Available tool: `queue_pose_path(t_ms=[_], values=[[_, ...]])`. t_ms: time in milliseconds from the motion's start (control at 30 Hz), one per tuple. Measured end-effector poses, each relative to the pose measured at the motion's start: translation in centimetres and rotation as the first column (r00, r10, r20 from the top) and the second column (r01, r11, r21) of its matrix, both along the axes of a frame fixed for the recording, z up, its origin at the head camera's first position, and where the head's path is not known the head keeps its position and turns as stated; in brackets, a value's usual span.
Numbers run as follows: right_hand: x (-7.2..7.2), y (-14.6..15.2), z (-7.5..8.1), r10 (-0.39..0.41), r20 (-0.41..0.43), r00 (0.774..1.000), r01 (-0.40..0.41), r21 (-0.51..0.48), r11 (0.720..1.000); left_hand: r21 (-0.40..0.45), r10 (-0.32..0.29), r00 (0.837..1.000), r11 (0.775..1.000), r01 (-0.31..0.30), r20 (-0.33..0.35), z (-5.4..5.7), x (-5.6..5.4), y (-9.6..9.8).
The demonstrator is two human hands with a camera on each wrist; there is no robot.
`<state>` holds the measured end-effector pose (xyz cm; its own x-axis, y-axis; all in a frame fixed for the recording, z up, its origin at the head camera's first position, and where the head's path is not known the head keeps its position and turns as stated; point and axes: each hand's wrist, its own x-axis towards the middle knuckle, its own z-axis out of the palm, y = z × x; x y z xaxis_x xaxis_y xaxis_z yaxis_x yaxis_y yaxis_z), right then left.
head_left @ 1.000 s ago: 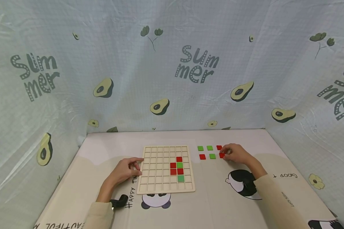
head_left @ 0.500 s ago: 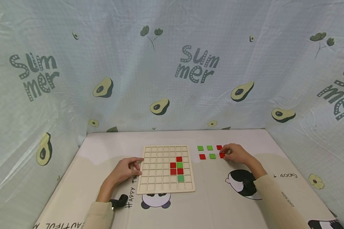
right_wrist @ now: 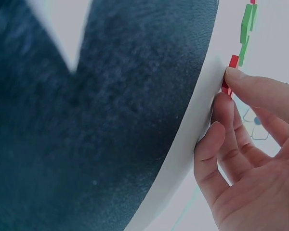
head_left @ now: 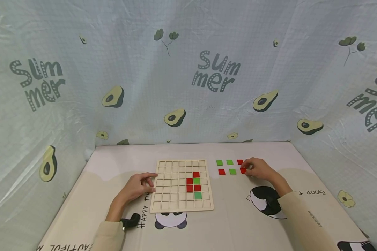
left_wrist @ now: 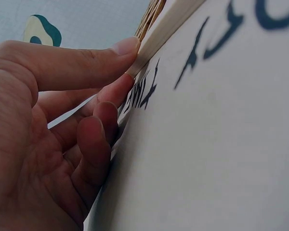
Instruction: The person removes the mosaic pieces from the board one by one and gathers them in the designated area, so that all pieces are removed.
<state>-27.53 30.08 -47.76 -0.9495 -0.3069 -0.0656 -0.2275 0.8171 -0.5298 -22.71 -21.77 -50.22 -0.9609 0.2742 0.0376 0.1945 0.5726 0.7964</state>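
Note:
A square wooden grid board (head_left: 171, 186) lies on the table with several red and green tiles set in its right-hand cells. My left hand (head_left: 137, 186) rests at the board's left edge, index finger and thumb spread apart along it. In the left wrist view, the thumb (left_wrist: 96, 65) touches the wooden edge and the other fingers curve loosely beside it. To the right of the board, my right hand (head_left: 258, 169) pinches a red square tile (right_wrist: 233, 61) between thumb and fingers, low at the tabletop. Part of that tile is hidden by the fingertips.
Loose tiles lie in two rows right of the board, among them a green tile (head_left: 219, 162), a red tile (head_left: 221, 172) and another red tile (head_left: 240, 161) beside the right hand. A printed cloth (head_left: 232, 223) covers the table; a patterned curtain (head_left: 138, 69) hangs behind and at both sides.

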Motion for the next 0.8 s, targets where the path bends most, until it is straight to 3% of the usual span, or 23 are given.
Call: queue_pose_path(t_ms=[367, 533, 800], values=[[0.0, -0.1, 0.0, -0.025, 0.0, 1.0, 0.025, 0.01, 1.0, -0.008, 0.0, 1.0, 1.0, 0.0, -0.001, -0.1, -0.2, 0.0], [0.0, -0.8, 0.5, -0.029, -0.047, 0.998, 0.032, 0.056, 0.998, -0.012, -0.003, 1.0, 1.0, 0.003, -0.004, 0.0, -0.2, 0.1], [-0.3, -3.4, 1.8, 0.032, -0.074, 0.997, -0.031, 0.023, 0.999, -0.012, -0.005, 1.0, 1.0, 0.005, -0.009, -0.1, -0.1, 0.1]])
